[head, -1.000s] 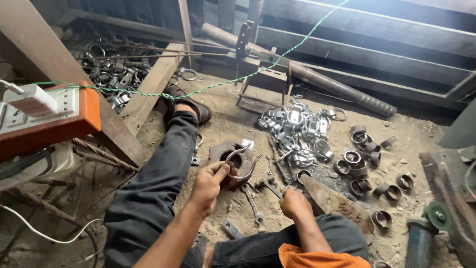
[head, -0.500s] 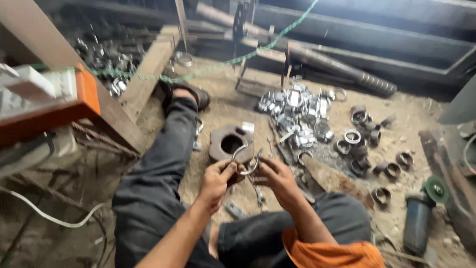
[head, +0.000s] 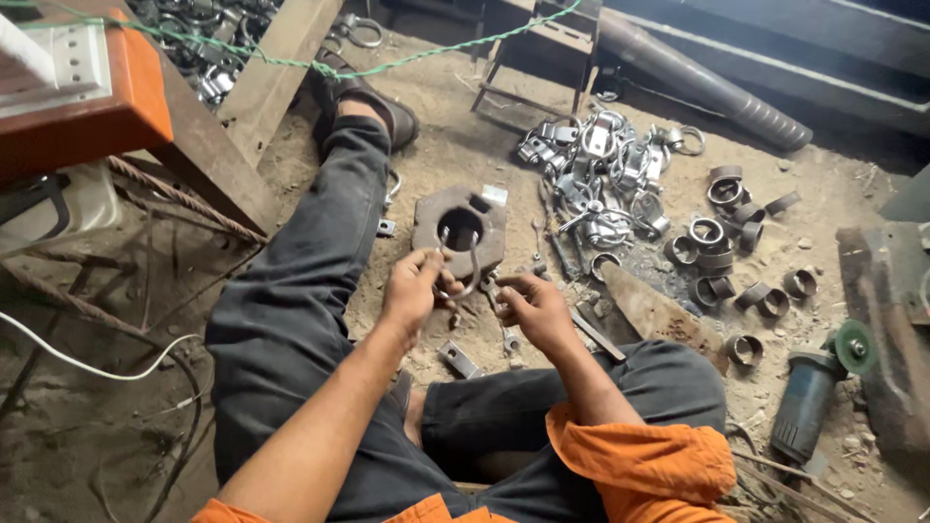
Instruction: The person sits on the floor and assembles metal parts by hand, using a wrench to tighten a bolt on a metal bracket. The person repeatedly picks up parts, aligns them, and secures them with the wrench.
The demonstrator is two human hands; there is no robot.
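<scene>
I sit on a dirt floor with my legs in dark trousers stretched out. My left hand (head: pixel 415 288) grips a curved metal clamp ring (head: pixel 468 273) just above my lap. My right hand (head: pixel 531 306) is closed on a small metal piece at the ring's right end; what the piece is I cannot make out. Right behind the ring lies a thick rusty metal block with a round hole (head: pixel 459 230).
A heap of shiny clamps (head: pixel 601 174) lies further out, with several short pipe rings (head: pixel 725 254) to its right. An angle grinder (head: pixel 812 392) rests at the right. A flat steel bar (head: pixel 659 312), loose bolts, an orange box (head: pixel 82 92) and cables surround me.
My right hand left the ground and joined the left at the clamp ring. The ring came off the block towards my lap. The view moved closer and tilted down.
</scene>
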